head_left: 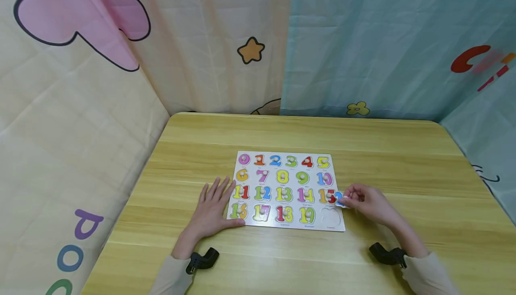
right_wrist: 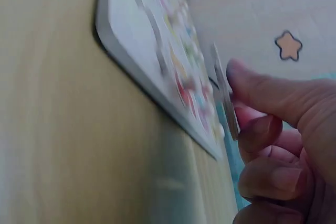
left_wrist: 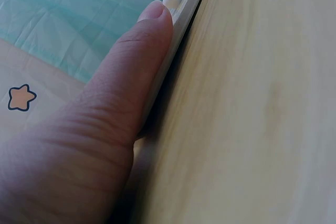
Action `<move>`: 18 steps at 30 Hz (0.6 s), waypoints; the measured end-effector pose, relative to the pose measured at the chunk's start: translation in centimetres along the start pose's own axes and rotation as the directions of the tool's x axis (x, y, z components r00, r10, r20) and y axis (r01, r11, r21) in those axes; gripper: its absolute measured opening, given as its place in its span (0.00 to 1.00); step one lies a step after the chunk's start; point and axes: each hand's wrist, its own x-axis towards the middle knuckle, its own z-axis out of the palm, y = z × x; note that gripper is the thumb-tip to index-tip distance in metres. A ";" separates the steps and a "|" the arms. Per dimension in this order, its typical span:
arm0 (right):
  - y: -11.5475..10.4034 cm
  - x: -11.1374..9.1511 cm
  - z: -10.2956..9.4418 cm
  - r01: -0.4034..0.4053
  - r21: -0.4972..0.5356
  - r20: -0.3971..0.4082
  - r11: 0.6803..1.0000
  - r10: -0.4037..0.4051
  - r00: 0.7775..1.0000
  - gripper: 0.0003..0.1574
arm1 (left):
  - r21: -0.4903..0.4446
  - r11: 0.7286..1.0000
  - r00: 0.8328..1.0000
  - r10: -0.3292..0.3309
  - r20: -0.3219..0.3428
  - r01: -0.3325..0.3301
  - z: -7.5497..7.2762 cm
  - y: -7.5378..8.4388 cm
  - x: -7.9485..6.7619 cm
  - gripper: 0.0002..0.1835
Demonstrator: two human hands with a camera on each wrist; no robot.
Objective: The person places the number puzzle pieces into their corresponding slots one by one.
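A white number puzzle board (head_left: 340, 224) lies on the table, its knobbed pieces running from 0 to 19 in rows. The lower right recess of the board holds no piece. My left hand (head_left: 212, 210) rests at the board's left edge with fingers spread, the thumb (left_wrist: 139, 51) along the near edge in the left wrist view. Beside the board's right edge, my right hand (head_left: 368, 203) pinches a flat puzzle piece (head_left: 339, 199) with a blue 2 showing. Fingers cover the rest of that piece. In the right wrist view the piece (right_wrist: 226, 98) stands edge-on, tilted above the board.
The wooden table (head_left: 201, 138) reaches out on all sides of the board. Fabric curtains with printed shapes, among them a star (head_left: 251, 50), hang behind and at the sides. A black wrist camera (head_left: 201, 259) sits on the left wrist, another (head_left: 388, 254) on the right.
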 end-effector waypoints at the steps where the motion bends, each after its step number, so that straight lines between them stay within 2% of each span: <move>1: -0.3 -0.1 0.4 0.012 0.025 0.032 1.000 -0.013 0.999 0.16 | 0.001 1.000 1.000 0.000 -0.001 0.000 0.0 0.0 0.0 0.61; 4: -0.8 -0.2 1.6 0.046 0.049 0.116 0.998 -0.052 0.992 0.15 | -0.001 1.000 1.000 -0.003 0.001 0.003 -0.1 0.1 0.0 0.61; 8: -1.0 -0.3 2.6 0.110 -0.008 0.176 0.994 -0.106 0.979 0.15 | -0.001 1.000 1.000 -0.003 0.003 0.003 -0.1 0.2 0.0 0.61; 13: -0.9 -0.4 3.1 0.176 -0.085 0.184 0.981 -0.158 0.970 0.14 | -0.001 1.000 1.000 -0.002 0.003 0.002 -0.2 0.3 0.0 0.61; 18: -1.0 -0.4 3.1 0.190 -0.132 0.187 0.973 -0.163 0.969 0.14 | 0.003 1.000 1.000 -0.007 0.010 0.007 -0.3 0.3 0.0 0.61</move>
